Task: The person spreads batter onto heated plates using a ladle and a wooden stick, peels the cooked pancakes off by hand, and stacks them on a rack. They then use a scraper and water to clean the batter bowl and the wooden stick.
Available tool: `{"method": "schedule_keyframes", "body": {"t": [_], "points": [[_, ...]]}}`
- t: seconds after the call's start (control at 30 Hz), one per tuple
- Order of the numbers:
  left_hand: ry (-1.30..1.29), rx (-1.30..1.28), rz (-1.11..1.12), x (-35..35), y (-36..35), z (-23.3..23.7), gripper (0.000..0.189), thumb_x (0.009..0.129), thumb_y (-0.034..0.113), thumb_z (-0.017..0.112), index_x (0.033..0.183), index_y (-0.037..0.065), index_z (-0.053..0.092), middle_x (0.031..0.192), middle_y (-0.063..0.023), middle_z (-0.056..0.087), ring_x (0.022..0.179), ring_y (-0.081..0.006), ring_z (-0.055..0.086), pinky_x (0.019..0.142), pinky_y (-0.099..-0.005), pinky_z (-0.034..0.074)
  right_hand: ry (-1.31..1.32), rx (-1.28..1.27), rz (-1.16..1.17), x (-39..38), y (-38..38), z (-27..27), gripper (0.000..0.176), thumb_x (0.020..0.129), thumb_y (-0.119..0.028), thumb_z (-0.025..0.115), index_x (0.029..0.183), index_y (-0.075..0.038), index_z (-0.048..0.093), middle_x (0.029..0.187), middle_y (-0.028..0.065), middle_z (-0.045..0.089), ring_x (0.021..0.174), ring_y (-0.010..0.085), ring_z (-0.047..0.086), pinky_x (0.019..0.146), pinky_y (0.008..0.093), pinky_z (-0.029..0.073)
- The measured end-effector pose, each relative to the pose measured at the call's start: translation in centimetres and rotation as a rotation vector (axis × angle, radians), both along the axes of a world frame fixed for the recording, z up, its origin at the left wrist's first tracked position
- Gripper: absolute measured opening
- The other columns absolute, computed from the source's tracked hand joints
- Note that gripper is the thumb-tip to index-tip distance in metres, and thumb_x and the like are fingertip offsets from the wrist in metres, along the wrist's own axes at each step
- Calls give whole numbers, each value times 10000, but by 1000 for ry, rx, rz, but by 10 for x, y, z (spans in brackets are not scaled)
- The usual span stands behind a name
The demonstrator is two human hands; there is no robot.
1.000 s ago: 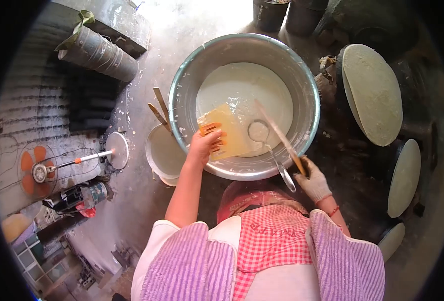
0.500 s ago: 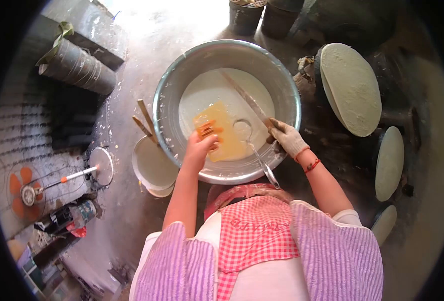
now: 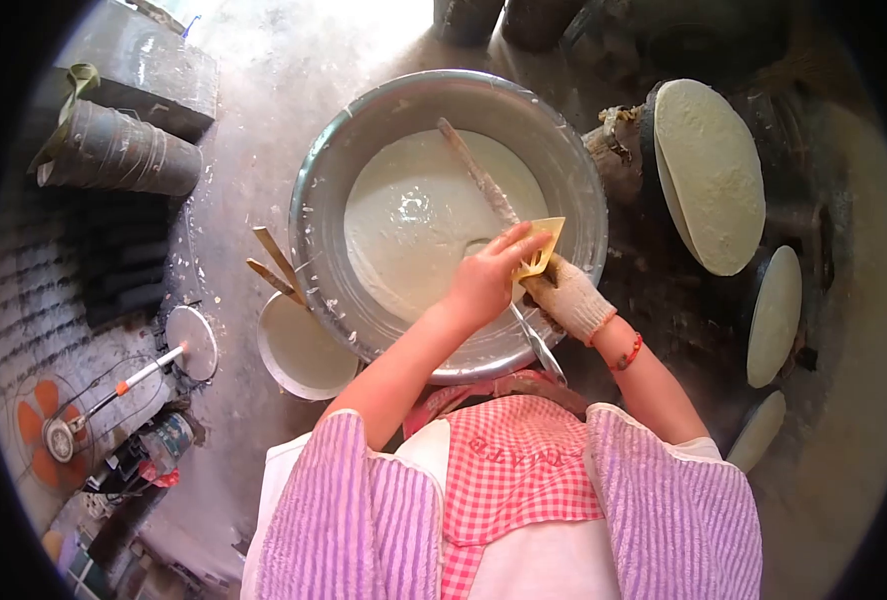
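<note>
A large metal basin [image 3: 313,170] holds white liquid [image 3: 403,200]. Over its right side, my bare left hand [image 3: 498,268] is closed on a yellow scraper [image 3: 553,240], gripped through its slots and seen nearly edge-on. Right beside it, my gloved right hand [image 3: 570,295] is wrapped round the near end of a long wooden stick [image 3: 473,172], which slants up and left over the liquid. The scraper lies against the stick near the glove. A metal ladle [image 3: 538,345] leans on the basin's near rim, its bowl partly hidden behind my left hand.
Left of the basin is a white bucket [image 3: 308,350] with two wooden sticks [image 3: 278,262] above it. A dark bucket [image 3: 128,150], a fan [image 3: 51,420] and a round disc [image 3: 193,343] are farther left. Round pale-topped containers [image 3: 708,175] line the right side.
My left hand has moved right with the scraper, from over the liquid to the stick beside my right hand. The scraper has turned from flat to nearly edge-on. The view has shifted slightly.
</note>
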State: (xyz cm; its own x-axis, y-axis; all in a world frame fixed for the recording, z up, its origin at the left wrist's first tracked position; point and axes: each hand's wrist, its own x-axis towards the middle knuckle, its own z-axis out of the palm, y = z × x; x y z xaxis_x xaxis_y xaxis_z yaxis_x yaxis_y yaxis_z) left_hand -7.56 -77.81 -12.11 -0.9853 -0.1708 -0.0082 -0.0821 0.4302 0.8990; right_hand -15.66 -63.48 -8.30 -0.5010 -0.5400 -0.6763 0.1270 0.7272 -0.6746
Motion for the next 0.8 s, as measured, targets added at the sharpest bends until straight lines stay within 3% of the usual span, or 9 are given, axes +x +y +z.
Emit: {"method": "schedule_keyframes", "body": {"t": [0.1, 0.17, 0.23, 0.27, 0.33, 0.4, 0.6, 0.67, 0.8], "points": [[176, -63, 185, -27, -24, -63, 722, 737, -149, 472, 1345, 235, 535, 1349, -153, 532, 1198, -340, 545, 959, -412, 493, -245, 52, -127, 1, -6, 36, 236, 914, -133, 577, 1105, 2, 552, 822, 57, 617, 720, 115, 578, 666, 280, 486], [29, 27, 187, -43, -61, -82, 717, 739, -155, 454, 1359, 200, 520, 1331, -162, 543, 1243, -328, 511, 1012, -394, 457, -220, 36, -53, 11, 8, 33, 245, 926, -129, 556, 1137, -5, 549, 811, 35, 603, 716, 108, 565, 666, 278, 485], [28, -122, 257, -58, -95, -106, 669, 760, -128, 484, 1338, 205, 540, 1190, -147, 644, 1084, -269, 635, 869, -359, 541, -185, 26, -36, 16, 14, 38, 255, 924, -130, 558, 1151, -15, 550, 800, 28, 594, 719, 104, 560, 671, 279, 484], [-63, -24, 300, -66, -111, -107, 643, 777, -112, 492, 1347, 185, 522, 1173, -139, 644, 1040, -253, 646, 812, -364, 562, -288, 17, -156, 12, 14, 45, 266, 923, -141, 564, 1164, -28, 551, 795, 26, 590, 678, 91, 551, 623, 262, 476], [-164, 84, 333, -68, -131, -91, 619, 795, -97, 499, 1356, 165, 504, 1156, -130, 644, 996, -238, 657, 756, -370, 584, -536, -4, -366, 0, 20, 46, 286, 911, -153, 583, 1181, -63, 552, 770, 21, 578, 514, 52, 492, 438, 210, 399], [-169, 547, 479, -68, -149, -72, 590, 833, -53, 526, 1388, 117, 427, 1206, -108, 591, 970, -224, 649, 666, -380, 600, -564, -78, -384, -9, 23, 28, 321, 939, -295, 582, 1176, -77, 576, 702, 0, 559, 402, 34, 408, 347, 186, 302], [-126, 776, 471, -29, -133, -46, 615, 862, 17, 559, 1426, 80, 320, 1321, -133, 504, 1031, -255, 629, 672, -375, 607, -756, -68, -577, -31, 8, 3, 651, 914, -634, 482, 1084, -30, 654, 600, -29, 520, 353, 43, 367, 333, 196, 277], [-125, 796, 459, -18, -121, -38, 626, 865, 23, 558, 1436, 81, 309, 1328, -138, 502, 1062, -252, 617, 678, -369, 608, -755, -46, -572, -35, -2, 10, 641, 917, -607, 500, 1049, 1, 657, 598, -28, 518, 365, 46, 382, 334, 201, 278], [-118, 784, 433, -3, -100, -16, 683, 872, -16, 517, 1486, 132, 257, 1372, -141, 478, 1071, -242, 624, 677, -321, 604, -579, 5, -371, -34, -5, 0, 398, 906, -396, 595, 1081, -42, 650, 657, -11, 550, 390, 51, 400, 340, 209, 287]]}}
